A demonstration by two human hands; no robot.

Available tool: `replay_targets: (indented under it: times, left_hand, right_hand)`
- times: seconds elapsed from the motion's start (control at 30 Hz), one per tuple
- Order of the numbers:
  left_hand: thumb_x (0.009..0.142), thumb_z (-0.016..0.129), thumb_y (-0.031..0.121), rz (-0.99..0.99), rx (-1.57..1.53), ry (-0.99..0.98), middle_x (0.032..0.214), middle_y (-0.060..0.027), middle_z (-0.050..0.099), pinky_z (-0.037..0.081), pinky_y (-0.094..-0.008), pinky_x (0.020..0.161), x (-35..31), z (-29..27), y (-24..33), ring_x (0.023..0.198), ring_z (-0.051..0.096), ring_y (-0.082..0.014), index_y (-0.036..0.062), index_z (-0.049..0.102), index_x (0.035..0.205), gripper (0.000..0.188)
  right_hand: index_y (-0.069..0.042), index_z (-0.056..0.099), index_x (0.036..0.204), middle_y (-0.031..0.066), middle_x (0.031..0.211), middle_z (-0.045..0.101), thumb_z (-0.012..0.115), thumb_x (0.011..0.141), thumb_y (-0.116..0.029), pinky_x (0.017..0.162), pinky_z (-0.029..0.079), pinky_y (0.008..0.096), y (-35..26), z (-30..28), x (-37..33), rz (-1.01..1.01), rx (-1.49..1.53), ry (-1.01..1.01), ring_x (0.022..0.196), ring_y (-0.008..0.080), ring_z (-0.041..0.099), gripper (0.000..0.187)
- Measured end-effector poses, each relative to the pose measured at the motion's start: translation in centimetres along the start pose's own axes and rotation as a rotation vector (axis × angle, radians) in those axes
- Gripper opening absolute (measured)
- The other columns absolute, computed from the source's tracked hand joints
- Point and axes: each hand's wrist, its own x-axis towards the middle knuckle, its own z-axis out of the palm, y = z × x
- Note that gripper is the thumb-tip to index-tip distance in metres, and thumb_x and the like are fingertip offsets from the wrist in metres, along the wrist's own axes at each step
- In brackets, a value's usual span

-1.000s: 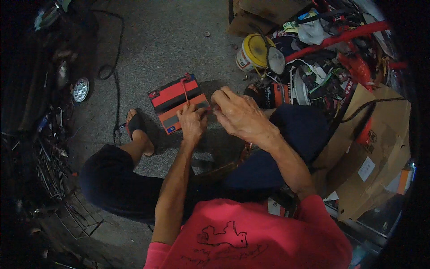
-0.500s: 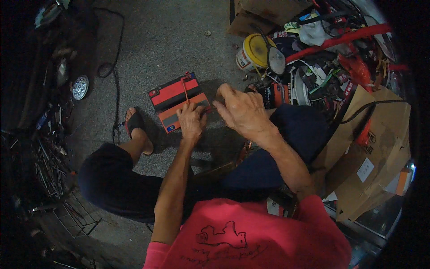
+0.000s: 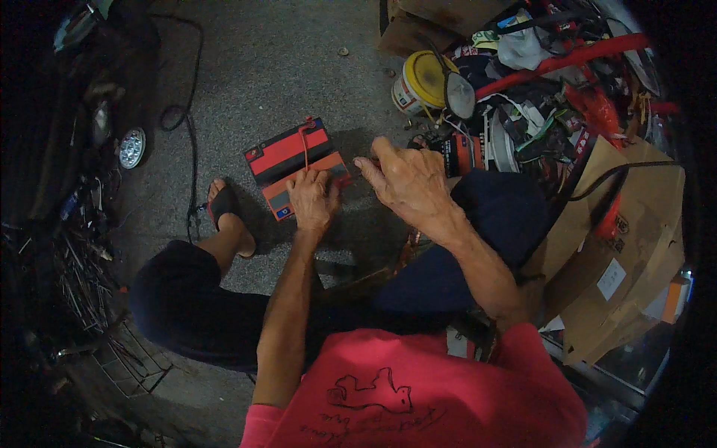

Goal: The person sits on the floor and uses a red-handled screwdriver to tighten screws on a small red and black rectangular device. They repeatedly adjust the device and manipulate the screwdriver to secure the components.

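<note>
A battery with red, black and orange faces lies tilted on the floor in front of me. A red wire runs from the terminal at its far corner toward my left hand. That hand rests over the battery's near side, its fingers closed on the wire, and a red end pokes out on its right. Just right of the battery hovers my right hand. Its thumb and forefinger are apart, with nothing visible between them; the other fingers are curled and partly hidden.
To the right stand a white bucket with a yellow lid, a round mirror, a heap of mixed parts and bags, and a cardboard sheet. At left are a black cable, a round lamp and scattered metal rods.
My right hand has drawn slightly right, away from the left hand, and its thumb and forefinger have parted. The left hand has shifted a little left and stays at the wire.
</note>
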Motion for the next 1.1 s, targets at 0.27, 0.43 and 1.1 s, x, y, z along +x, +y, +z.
replay_targets:
  times: [0.27, 0.43, 1.1]
  left_hand:
    - [0.07, 0.073, 0.029, 0.026, 0.071, -0.045, 0.092, -0.0079, 0.06, 0.036, -0.0439, 0.077, 0.2, -0.6, 0.6, 0.094, 0.053, -0.0293, 0.0079, 0.064, 0.1, 0.039]
    - [0.066, 0.075, 0.021, 0.013, 0.091, -0.018, 0.089, -0.007, 0.057, 0.034, -0.0414, 0.077, 0.1, -0.5, 0.7, 0.093, 0.051, -0.0265, 0.0083, 0.06, 0.095, 0.035]
    - [0.066, 0.074, 0.018, 0.014, 0.018, 0.034, 0.085, -0.0063, 0.056, 0.033, -0.0408, 0.074, 0.1, -0.1, 1.1, 0.089, 0.05, -0.0258, 0.0079, 0.06, 0.088, 0.029]
  right_hand:
    - [-0.004, 0.054, 0.092, 0.0122, 0.065, 0.061, 0.063, 0.085, -0.022, 0.057, 0.049, 0.0426, 1.2, 1.3, -0.1, -0.25, 0.019, 0.323, 0.058, 0.0328, 0.062, 0.021]
    - [-0.004, 0.053, 0.098, 0.0143, 0.09, 0.062, 0.064, 0.079, -0.016, 0.069, 0.049, 0.0439, -0.3, 0.1, 0.0, -0.008, -0.026, -0.023, 0.08, 0.0335, 0.063, 0.025]
    - [-0.005, 0.055, 0.095, 0.0144, 0.079, 0.064, 0.064, 0.085, -0.022, 0.062, 0.047, 0.0466, 0.3, 0.7, -0.4, -0.201, 0.035, 0.201, 0.068, 0.0329, 0.063, 0.022]
